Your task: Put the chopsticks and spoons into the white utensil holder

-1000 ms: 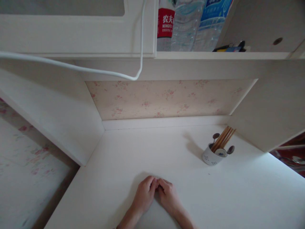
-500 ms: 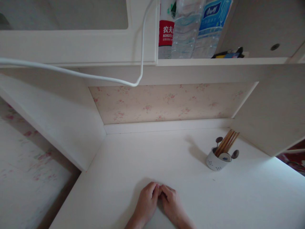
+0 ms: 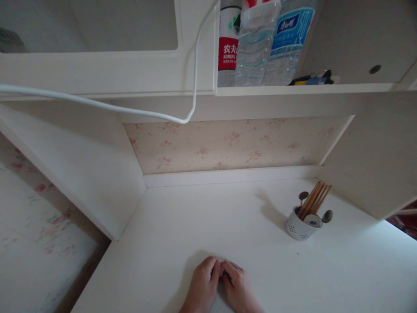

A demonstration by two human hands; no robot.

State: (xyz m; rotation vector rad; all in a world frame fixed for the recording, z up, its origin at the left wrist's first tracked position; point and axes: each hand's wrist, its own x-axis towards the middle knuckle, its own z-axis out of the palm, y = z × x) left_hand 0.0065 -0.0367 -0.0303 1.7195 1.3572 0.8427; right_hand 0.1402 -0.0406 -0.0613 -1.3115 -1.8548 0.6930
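My left hand and my right hand rest together on the white tabletop, low in the view. Both are closed, with the fingers curled in and the knuckles and fingertips meeting in the middle. No object shows in either one. A white utensil holder with small dark holes stands farther back on the right, apart from my hands. In it are several wooden chopsticks, a dark spoon, another metal spoon and a white piece with a blue mark.
Overhead, a shelf bears several plastic water bottles and some small dark and yellow items. A white cable hangs across the cabinet door. Side panels flank the tabletop, with floral wallpaper at the back.
The whole scene sits slightly lower in the picture, as the head camera has tilted up a little. My hands keep the same closed pose together on the tabletop.
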